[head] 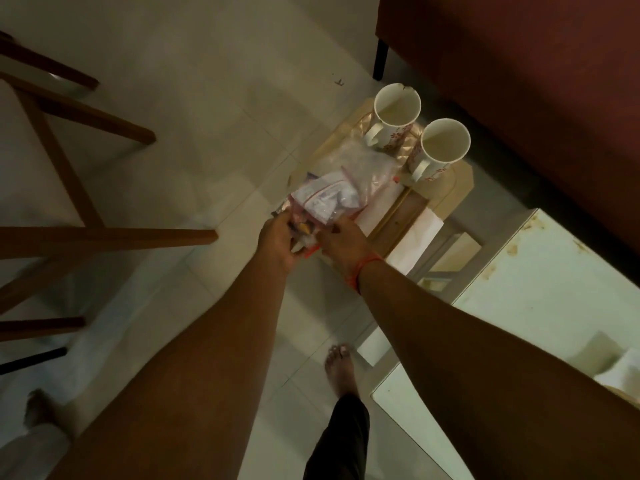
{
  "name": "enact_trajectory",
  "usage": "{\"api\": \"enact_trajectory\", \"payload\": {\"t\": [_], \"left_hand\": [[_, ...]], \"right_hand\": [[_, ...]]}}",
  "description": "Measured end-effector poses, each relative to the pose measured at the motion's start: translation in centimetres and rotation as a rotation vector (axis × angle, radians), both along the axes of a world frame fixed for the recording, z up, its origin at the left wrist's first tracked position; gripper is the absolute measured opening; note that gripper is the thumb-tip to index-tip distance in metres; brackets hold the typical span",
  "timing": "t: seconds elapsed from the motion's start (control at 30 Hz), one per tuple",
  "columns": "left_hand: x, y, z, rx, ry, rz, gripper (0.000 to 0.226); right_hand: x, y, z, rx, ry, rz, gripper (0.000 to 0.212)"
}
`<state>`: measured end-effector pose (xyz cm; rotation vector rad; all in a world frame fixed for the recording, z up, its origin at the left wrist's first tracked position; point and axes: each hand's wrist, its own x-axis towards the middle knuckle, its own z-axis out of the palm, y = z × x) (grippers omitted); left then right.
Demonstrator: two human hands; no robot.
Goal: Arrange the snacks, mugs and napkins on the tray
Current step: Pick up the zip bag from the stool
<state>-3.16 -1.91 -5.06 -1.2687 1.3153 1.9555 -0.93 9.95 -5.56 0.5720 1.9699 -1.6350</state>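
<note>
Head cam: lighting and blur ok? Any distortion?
Head view: dim, warm light; snack bags and both hands, left hand and right hand, motion-blurred; mugs sharper; wide-angle bends the chair legs near the edges.

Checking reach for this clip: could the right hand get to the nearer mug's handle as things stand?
Probably yes, once it lets go. The right hand is gripping the snack bags together with the left hand. The nearer mug stands upright on the tray, its handle turned toward the person, nothing covering it.
</note>
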Motion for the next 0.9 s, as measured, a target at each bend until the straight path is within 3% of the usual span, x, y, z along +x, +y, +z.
{"api": "enact_trajectory", "payload": {"t": [0.13,0.27,0.47,0.53,0.6,0.63,0.7,0.77,0.83,0.9], "left_hand": [[3.9,-1.3,2.6,0.063,0.092,0.116,0.023],[9.5,-1.4,7.0,0.042,0.119,0.181,0.026],[19.1,4.2,14.4,-0.007,0.136,0.092,0.028],[22.5,7.9,16.8,0.015,0.154,0.018,0.027],[25.9,12.1,19.0,0.079,0.169,-0.023,0.031],[27.5,14.0,19.9,0.131,0.18,-0.042,0.033],[31.1,18.6,22.6,0.22,0.155,-0.053,0.032],[34.6,23.0,24.5,0.22,0.12,-0.062,0.028],[37.7,26.8,25.8,0.242,0.103,-0.136,0.029],[40.7,30.6,27.1,0.262,0.114,-0.252,0.027]], "right_hand": [[0.9,-0.5,2.9,0.091,0.121,0.331,0.006],[4.8,-0.1,9.1,0.086,0.28,0.506,0.015],[15.7,5.2,17.7,0.129,0.343,0.481,0.029],[20.3,9.2,20.3,0.117,0.373,0.387,0.031],[25.5,14.2,23.0,0.113,0.421,0.244,0.013],[28.1,16.5,23.7,0.131,0.467,0.127,0.004],[33.8,21.7,25.2,0.207,0.5,-0.186,0.017],[38.9,27.1,25.3,0.202,0.339,-0.518,0.019],[42.7,31.7,26.1,-0.051,0.056,-0.717,0.032],[46.2,36.3,27.2,-0.41,-0.08,-0.804,0.042]]}}
